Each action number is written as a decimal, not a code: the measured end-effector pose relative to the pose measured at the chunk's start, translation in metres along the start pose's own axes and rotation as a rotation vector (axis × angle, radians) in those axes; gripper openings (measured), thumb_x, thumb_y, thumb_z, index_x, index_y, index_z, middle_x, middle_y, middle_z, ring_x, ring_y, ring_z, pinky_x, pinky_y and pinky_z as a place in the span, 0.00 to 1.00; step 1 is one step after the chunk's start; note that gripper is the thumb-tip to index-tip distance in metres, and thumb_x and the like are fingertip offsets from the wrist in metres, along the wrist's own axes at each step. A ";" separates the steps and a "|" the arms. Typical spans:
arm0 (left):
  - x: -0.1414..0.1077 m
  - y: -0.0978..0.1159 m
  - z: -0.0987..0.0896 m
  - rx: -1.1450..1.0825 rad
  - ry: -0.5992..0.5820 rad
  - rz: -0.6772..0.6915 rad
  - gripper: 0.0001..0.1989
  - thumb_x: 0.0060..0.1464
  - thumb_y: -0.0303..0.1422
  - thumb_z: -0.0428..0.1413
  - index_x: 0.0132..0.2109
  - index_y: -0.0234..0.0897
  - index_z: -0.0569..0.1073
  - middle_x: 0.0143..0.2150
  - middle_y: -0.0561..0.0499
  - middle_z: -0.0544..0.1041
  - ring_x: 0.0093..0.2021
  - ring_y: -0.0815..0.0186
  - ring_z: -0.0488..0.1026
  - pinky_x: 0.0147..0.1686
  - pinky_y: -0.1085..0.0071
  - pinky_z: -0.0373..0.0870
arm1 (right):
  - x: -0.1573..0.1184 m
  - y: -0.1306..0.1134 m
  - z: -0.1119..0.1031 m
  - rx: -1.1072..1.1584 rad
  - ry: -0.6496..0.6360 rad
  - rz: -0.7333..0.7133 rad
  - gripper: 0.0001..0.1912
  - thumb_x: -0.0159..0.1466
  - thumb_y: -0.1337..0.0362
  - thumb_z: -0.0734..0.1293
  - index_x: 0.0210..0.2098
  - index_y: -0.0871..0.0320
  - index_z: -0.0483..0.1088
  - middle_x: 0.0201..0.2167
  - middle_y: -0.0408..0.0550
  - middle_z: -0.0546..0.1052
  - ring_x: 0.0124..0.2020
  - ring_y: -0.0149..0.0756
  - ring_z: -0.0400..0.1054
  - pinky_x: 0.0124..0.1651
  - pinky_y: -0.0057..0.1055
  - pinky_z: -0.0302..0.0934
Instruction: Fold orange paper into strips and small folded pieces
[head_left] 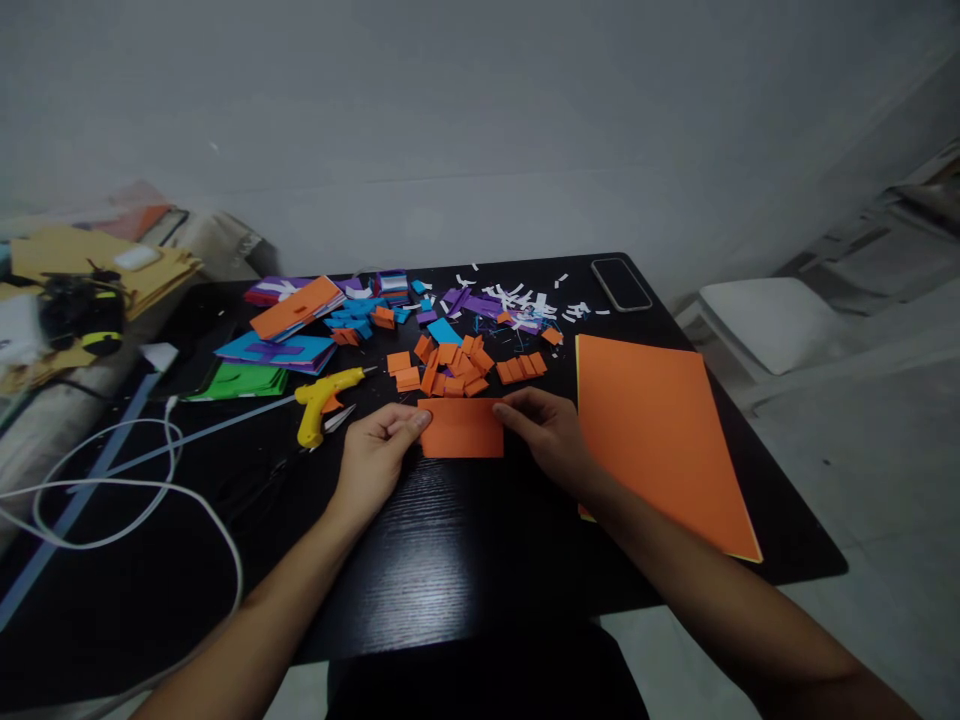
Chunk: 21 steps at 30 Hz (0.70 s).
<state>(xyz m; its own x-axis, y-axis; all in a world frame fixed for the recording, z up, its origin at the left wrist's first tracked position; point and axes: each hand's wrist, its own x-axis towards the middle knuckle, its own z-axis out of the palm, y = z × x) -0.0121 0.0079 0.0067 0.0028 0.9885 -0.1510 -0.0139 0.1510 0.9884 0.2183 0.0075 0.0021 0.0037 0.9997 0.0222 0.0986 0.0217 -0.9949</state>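
A small rectangle of orange paper (463, 430) is held level between my two hands over the front middle of the black table. My left hand (379, 445) pinches its left edge, thumb on top. At the opposite edge my right hand (546, 430) grips it the same way, near the upper right corner. Just beyond the paper lies a heap of small folded orange paper pieces (454, 365). A yellow glue gun (322, 400) rests to the left of my left hand, with a glue stick in its back end. Large orange sheets (652, 430) are stacked right of my right hand.
White paper scraps (517, 300) and a phone (621, 284) lie at the back right. Folded blue paper (274, 350) and green paper (244, 381) sit at the left. A white cable (161, 487) loops across the left side. Dark scissors (259, 490) lie near my left forearm.
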 end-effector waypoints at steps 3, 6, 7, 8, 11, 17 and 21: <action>0.000 0.001 0.000 0.011 0.030 0.017 0.23 0.45 0.51 0.72 0.36 0.35 0.83 0.30 0.48 0.84 0.33 0.60 0.80 0.38 0.67 0.76 | -0.001 0.000 0.000 -0.010 0.005 -0.002 0.14 0.61 0.50 0.74 0.32 0.55 0.78 0.30 0.46 0.81 0.33 0.37 0.73 0.37 0.34 0.68; 0.000 0.001 0.000 0.008 -0.014 0.005 0.22 0.46 0.51 0.71 0.37 0.35 0.83 0.31 0.48 0.84 0.34 0.60 0.80 0.38 0.67 0.76 | -0.001 0.000 0.000 -0.002 0.015 0.007 0.14 0.61 0.50 0.74 0.32 0.55 0.78 0.31 0.46 0.81 0.33 0.38 0.74 0.38 0.35 0.69; 0.000 0.001 -0.001 0.016 -0.028 0.001 0.22 0.47 0.51 0.71 0.37 0.35 0.83 0.31 0.48 0.84 0.33 0.60 0.80 0.37 0.67 0.76 | -0.001 0.000 0.000 0.001 0.016 0.011 0.14 0.61 0.50 0.74 0.32 0.55 0.78 0.31 0.46 0.81 0.34 0.38 0.74 0.39 0.35 0.69; 0.000 0.000 -0.002 0.029 -0.035 0.003 0.22 0.48 0.51 0.70 0.37 0.35 0.83 0.31 0.48 0.84 0.33 0.60 0.80 0.37 0.67 0.76 | -0.001 0.000 0.000 0.004 0.017 0.013 0.14 0.61 0.50 0.75 0.32 0.55 0.78 0.31 0.46 0.82 0.34 0.39 0.74 0.39 0.35 0.69; -0.001 -0.002 -0.004 0.055 -0.015 0.030 0.21 0.49 0.50 0.70 0.36 0.36 0.83 0.31 0.48 0.84 0.33 0.60 0.80 0.37 0.67 0.75 | 0.000 0.001 0.000 0.017 0.013 0.013 0.15 0.61 0.50 0.74 0.32 0.55 0.77 0.31 0.46 0.81 0.34 0.39 0.74 0.40 0.35 0.69; -0.001 0.001 -0.002 0.024 -0.062 0.001 0.21 0.50 0.50 0.69 0.38 0.35 0.83 0.32 0.49 0.84 0.33 0.62 0.79 0.36 0.70 0.73 | 0.000 0.001 0.002 0.067 0.017 0.035 0.13 0.61 0.52 0.75 0.32 0.56 0.77 0.31 0.45 0.80 0.34 0.37 0.74 0.41 0.34 0.68; -0.001 0.003 0.000 0.033 -0.115 -0.032 0.19 0.51 0.48 0.69 0.36 0.35 0.82 0.30 0.51 0.82 0.30 0.66 0.76 0.33 0.72 0.70 | 0.000 0.001 0.002 0.100 0.014 0.058 0.14 0.61 0.52 0.75 0.33 0.56 0.76 0.32 0.45 0.80 0.35 0.37 0.74 0.41 0.34 0.69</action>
<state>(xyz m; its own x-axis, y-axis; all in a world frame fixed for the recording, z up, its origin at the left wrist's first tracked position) -0.0123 0.0072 0.0097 0.1176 0.9763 -0.1819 0.0206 0.1807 0.9833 0.2163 0.0080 0.0011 0.0203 0.9992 -0.0353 -0.0020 -0.0352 -0.9994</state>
